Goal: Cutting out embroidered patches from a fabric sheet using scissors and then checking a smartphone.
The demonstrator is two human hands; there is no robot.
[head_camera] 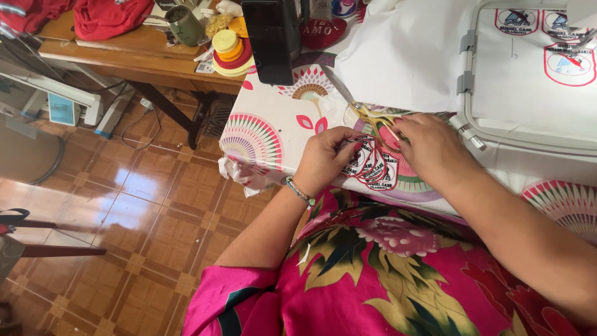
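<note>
The left hand (pixel 323 158) is closed, pinching the edge of a small cluster of embroidered patches (pixel 373 167), shield-shaped, white with red borders and dark lettering, which lie on the table's patterned cloth (pixel 267 134) right at its near edge. The right hand (pixel 429 146) is curled around the gold handles of a pair of scissors (pixel 364 112), whose silver blades point up and to the left, away from the patches; the handles sit just above the cluster.

To the right, an embroidery hoop (pixel 472 81) with a grey frame holds white fabric that carries three more patches (pixel 569 62) of the same shield shape, red-bordered, in its upper part. A sheet of white backing (pixel 404 56) lies between the hoop and the scissors. A black boxy machine part (pixel 273 40) stands at the back of the table, and beside it a stack of yellow and red tape rolls (pixel 231 53). Behind that, a wooden table (pixel 137 53) carries red garments (pixel 106 15) and a grey-green mug (pixel 185 26). A bracelet (pixel 300 191) circles the left wrist. The floor (pixel 137 205) is glossy brown tile.
</note>
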